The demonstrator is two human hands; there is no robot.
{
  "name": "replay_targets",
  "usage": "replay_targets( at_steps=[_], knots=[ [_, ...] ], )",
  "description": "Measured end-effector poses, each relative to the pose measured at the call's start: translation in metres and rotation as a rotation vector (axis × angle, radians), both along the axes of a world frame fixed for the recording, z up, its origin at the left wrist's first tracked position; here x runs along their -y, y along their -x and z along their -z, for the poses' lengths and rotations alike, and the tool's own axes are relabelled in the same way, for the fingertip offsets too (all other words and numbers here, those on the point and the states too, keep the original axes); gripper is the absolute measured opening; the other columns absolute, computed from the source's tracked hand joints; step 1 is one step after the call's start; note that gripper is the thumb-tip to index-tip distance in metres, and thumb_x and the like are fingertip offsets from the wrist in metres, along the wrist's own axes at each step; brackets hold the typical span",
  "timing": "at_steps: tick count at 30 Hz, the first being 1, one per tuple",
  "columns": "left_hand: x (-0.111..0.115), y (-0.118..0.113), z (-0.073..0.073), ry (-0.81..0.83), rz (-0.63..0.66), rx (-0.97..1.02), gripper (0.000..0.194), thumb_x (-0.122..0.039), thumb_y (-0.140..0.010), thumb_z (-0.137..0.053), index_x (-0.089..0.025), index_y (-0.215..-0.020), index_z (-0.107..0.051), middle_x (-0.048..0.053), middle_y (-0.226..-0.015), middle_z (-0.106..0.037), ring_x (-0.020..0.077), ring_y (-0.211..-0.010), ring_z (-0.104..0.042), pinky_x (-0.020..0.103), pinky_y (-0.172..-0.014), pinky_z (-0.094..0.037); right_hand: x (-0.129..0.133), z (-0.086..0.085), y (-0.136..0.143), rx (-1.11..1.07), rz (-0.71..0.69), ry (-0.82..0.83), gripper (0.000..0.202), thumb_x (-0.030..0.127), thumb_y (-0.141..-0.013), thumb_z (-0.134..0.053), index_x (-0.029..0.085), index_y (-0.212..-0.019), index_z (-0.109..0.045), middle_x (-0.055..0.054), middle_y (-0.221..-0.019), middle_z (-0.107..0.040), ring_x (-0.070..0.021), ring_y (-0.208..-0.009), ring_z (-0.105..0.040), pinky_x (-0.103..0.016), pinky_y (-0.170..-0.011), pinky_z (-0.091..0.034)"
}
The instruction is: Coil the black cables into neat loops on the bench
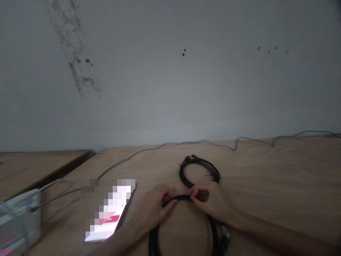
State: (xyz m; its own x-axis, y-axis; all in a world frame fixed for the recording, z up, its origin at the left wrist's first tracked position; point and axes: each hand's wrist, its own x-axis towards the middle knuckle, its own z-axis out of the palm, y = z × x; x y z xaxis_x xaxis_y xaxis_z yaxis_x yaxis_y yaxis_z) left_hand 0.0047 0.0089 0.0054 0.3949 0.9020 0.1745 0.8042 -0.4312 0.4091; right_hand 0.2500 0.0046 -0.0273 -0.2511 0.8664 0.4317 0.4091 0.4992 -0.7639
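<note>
A black cable lies coiled on the wooden table in two loops. The far loop (199, 171) rests flat past my hands. The near loop (183, 227) curves back toward me. My left hand (154, 209) pinches the top of the near loop from the left. My right hand (210, 201) grips the same stretch from the right, where the two loops meet. The fingertips of both hands are a few centimetres apart on the cable.
A phone (110, 211) with a lit screen lies to the left of my left hand. A white box (18, 220) with a grey lead sits at the far left. A thin grey wire (234, 144) runs along the table's back edge by the wall.
</note>
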Motion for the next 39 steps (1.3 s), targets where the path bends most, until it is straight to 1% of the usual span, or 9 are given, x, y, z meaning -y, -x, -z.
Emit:
replay_targets(
  at_steps=[4,9,12,17,21,23,30,34,39],
  knots=[
    [0.0,0.0,0.0,0.01,-0.005,-0.003,0.018,-0.038,-0.088,-0.062,-0.02,-0.084,-0.062,0.003,-0.086,-0.067,0.0206,-0.078,-0.06,0.029,-0.067,-0.039,0.002,-0.001,0.0,0.034,-0.007,0.022,0.014,0.012,-0.077,-0.065,0.022,-0.078,-0.074,-0.002,-0.088,-0.078,-0.0195,-0.077,-0.071,-0.029,-0.071,-0.057],
    [-0.001,-0.001,0.0,0.011,0.005,0.005,0.02,-0.039,-0.087,-0.063,-0.02,-0.083,-0.062,0.003,-0.085,-0.067,0.0206,-0.078,-0.06,0.029,-0.067,-0.039,0.004,-0.003,0.001,0.083,-0.002,0.018,0.013,0.012,-0.076,-0.064,0.021,-0.078,-0.073,0.0,-0.074,-0.074,-0.0162,-0.066,-0.067,-0.025,-0.059,-0.05],
    [-0.001,-0.001,0.0,0.006,0.003,0.004,0.019,-0.039,-0.087,-0.063,-0.02,-0.082,-0.061,0.003,-0.084,-0.067,0.0204,-0.077,-0.06,0.029,-0.066,-0.038,0.006,-0.005,0.001,0.096,0.004,0.03,0.01,0.014,-0.074,-0.068,0.021,-0.079,-0.074,0.001,-0.072,-0.072,-0.0162,-0.065,-0.066,-0.024,-0.056,-0.048],
    [0.0,0.0,-0.002,0.02,0.013,0.011,0.019,-0.039,-0.089,-0.061,-0.02,-0.083,-0.063,0.003,-0.085,-0.067,0.021,-0.078,-0.06,0.029,-0.066,-0.038,0.006,-0.007,0.001,0.095,0.004,0.096,0.014,0.011,-0.073,-0.068,0.022,-0.08,-0.074,0.001,-0.075,-0.073,-0.0168,-0.066,-0.067,-0.024,-0.056,-0.05],
    [-0.001,0.001,-0.001,0.004,0.011,-0.001,0.02,-0.04,-0.089,-0.061,-0.021,-0.083,-0.062,0.003,-0.085,-0.067,0.021,-0.078,-0.06,0.029,-0.065,-0.038,0.008,-0.011,0.002,-0.015,0.006,0.135,0.032,0.008,-0.073,-0.068,0.022,-0.102,-0.071,0.0,-0.083,-0.077,-0.0188,-0.074,-0.072,-0.027,-0.066,-0.057],
    [-0.002,0.001,0.001,0.005,0.006,0.006,0.02,-0.04,-0.088,-0.062,-0.021,-0.083,-0.062,0.002,-0.084,-0.067,0.0206,-0.077,-0.06,0.029,-0.066,-0.038,0.01,-0.013,0.002,-0.03,0.024,0.16,0.035,0.008,-0.074,-0.07,0.022,-0.106,-0.07,0.0,-0.084,-0.078,-0.02,-0.076,-0.074,-0.029,-0.068,-0.058],
    [-0.001,0.0,0.001,0.008,-0.003,0.002,0.021,-0.04,-0.088,-0.062,-0.02,-0.083,-0.062,0.003,-0.084,-0.067,0.0205,-0.076,-0.059,0.029,-0.065,-0.039,0.007,-0.002,-0.002,-0.062,0.072,0.178,0.025,0.011,-0.077,-0.072,0.025,-0.099,-0.072,0.0,-0.086,-0.079,-0.0221,-0.079,-0.075,-0.032,-0.073,-0.059],
    [0.0,0.0,-0.001,0.007,0.004,-0.004,0.022,-0.041,-0.089,-0.062,-0.02,-0.083,-0.062,0.003,-0.085,-0.068,0.0205,-0.077,-0.06,0.029,-0.066,-0.039,0.005,0.005,-0.002,-0.108,0.062,0.177,0.014,0.013,-0.08,-0.071,0.024,-0.087,-0.066,0.0,-0.081,-0.077,-0.0204,-0.076,-0.074,-0.029,-0.069,-0.057],
    [-0.001,0.001,0.003,-0.005,0.01,0.023,0.023,-0.043,-0.09,-0.061,-0.021,-0.084,-0.063,0.002,-0.082,-0.068,0.0196,-0.075,-0.06,0.029,-0.065,-0.039,0.006,0.005,-0.003,-0.023,0.127,0.089,0.016,0.012,-0.082,-0.067,0.023,-0.074,-0.058,0.001,-0.076,-0.073,-0.0192,-0.073,-0.069,-0.029,-0.067,-0.052]
  ],
)
